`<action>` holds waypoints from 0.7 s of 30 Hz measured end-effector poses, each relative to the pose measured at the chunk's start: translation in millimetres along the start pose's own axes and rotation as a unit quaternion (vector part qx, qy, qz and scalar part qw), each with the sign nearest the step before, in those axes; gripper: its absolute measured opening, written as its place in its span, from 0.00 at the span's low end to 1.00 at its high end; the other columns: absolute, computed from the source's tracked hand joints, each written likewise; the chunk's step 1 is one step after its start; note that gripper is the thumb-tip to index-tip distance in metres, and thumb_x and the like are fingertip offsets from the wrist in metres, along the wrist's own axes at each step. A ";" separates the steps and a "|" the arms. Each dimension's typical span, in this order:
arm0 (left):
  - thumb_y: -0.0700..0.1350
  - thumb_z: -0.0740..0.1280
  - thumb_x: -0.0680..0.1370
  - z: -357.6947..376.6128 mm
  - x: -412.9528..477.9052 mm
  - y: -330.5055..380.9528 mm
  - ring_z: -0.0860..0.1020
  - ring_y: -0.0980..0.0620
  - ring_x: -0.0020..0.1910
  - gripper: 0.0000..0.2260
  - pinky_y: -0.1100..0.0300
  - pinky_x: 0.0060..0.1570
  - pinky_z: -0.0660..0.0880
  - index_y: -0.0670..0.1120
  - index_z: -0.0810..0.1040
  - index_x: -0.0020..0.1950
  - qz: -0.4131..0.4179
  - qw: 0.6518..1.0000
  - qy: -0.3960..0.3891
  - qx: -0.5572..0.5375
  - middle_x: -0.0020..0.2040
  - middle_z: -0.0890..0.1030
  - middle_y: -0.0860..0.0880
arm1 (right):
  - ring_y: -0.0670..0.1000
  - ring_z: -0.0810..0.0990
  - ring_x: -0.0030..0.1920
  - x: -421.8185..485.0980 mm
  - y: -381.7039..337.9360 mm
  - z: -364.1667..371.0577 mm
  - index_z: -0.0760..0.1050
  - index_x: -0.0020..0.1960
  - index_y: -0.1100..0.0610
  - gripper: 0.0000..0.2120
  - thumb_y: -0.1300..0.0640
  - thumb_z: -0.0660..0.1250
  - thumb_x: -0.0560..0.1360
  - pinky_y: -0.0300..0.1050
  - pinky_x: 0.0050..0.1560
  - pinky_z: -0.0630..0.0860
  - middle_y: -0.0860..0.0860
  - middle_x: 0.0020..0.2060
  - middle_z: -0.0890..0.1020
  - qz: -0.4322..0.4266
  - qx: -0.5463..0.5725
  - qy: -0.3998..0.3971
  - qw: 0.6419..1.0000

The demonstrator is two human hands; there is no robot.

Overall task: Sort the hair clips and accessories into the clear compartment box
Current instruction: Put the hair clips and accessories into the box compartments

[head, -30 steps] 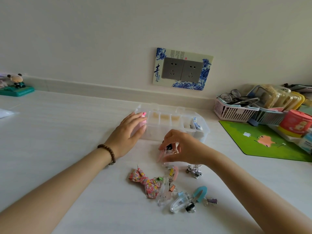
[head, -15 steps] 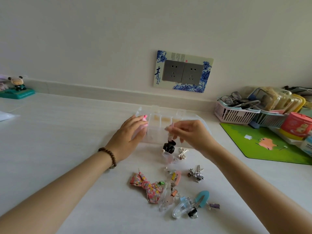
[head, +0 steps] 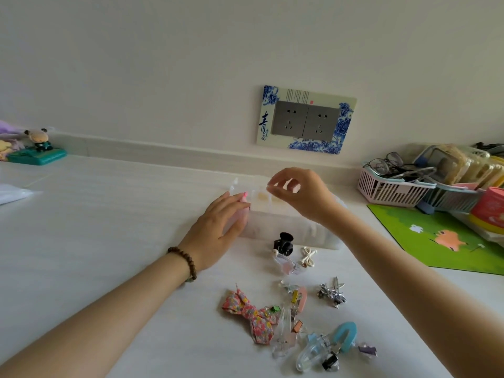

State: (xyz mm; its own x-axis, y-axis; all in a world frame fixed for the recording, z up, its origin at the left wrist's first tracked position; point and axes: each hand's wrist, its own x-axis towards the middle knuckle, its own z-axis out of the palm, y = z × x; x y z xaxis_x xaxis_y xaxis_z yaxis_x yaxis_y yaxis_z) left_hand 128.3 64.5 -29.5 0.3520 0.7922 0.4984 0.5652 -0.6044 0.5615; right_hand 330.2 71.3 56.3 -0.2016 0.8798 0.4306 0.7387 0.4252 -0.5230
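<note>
The clear compartment box [head: 286, 230] stands at the middle back of the white table. My left hand [head: 218, 233] lies against its left end and steadies it, beside a small pink piece [head: 244, 194]. Above the box hovers my right hand [head: 297, 195], thumb and forefinger close together with nothing visible between them. In front of the box lie a black claw clip [head: 283, 242], a cream cord [head: 308, 256] and a clear clip [head: 289, 266]. Nearer me are a floral bow [head: 248, 312], silver clips [head: 331, 293], a blue clip [head: 346, 335] and several clear clips [head: 283, 331].
A pink basket [head: 387, 189] with glasses, a green mat [head: 436, 236] and a red tub [head: 491, 211] crowd the right side. A toy figurine [head: 36, 147] stands at the far left by the wall. White paper [head: 13, 192] lies at the left edge.
My right hand rose from the pile to above the box. The black claw clip now lies on the table in front of the box. My left hand stayed put.
</note>
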 end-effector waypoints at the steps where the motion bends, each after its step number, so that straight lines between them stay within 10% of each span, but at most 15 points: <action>1: 0.64 0.48 0.73 0.3 0.0 -0.3 0.52 0.61 0.72 0.27 0.65 0.68 0.51 0.53 0.69 0.66 0.002 1.000 0.002 -0.001 0.72 0.63 0.60 | 0.50 0.79 0.38 -12.0 -2.3 -6.3 0.80 0.44 0.54 0.08 0.50 0.70 0.71 0.42 0.41 0.77 0.49 0.40 0.83 0.003 0.006 -0.011 1.000; 14: 0.69 0.48 0.72 3.6 -0.6 -5.1 0.55 0.58 0.73 0.30 0.53 0.72 0.55 0.53 0.71 0.63 0.001 0.999 0.023 -0.023 0.71 0.66 0.57 | 0.41 0.73 0.40 -88.2 16.5 0.6 0.80 0.42 0.49 0.11 0.44 0.74 0.65 0.34 0.41 0.70 0.46 0.45 0.79 0.046 -0.053 -0.164 0.984; 21: 0.65 0.50 0.74 3.9 -0.2 -4.3 0.54 0.58 0.73 0.26 0.52 0.72 0.55 0.53 0.71 0.64 -0.006 0.999 0.016 -0.032 0.71 0.65 0.58 | 0.47 0.81 0.35 -66.0 2.4 -6.7 0.78 0.46 0.60 0.07 0.59 0.72 0.70 0.34 0.36 0.77 0.57 0.40 0.84 0.085 0.227 -0.068 0.968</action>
State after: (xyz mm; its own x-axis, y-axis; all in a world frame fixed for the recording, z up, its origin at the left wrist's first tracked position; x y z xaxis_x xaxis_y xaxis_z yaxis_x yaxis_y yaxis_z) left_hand 128.8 67.2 -34.6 0.3212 0.7971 0.5113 0.5201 -0.5997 0.6081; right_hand 349.6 12.8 31.5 -0.2080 0.9517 0.2258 0.4162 0.2950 -0.8601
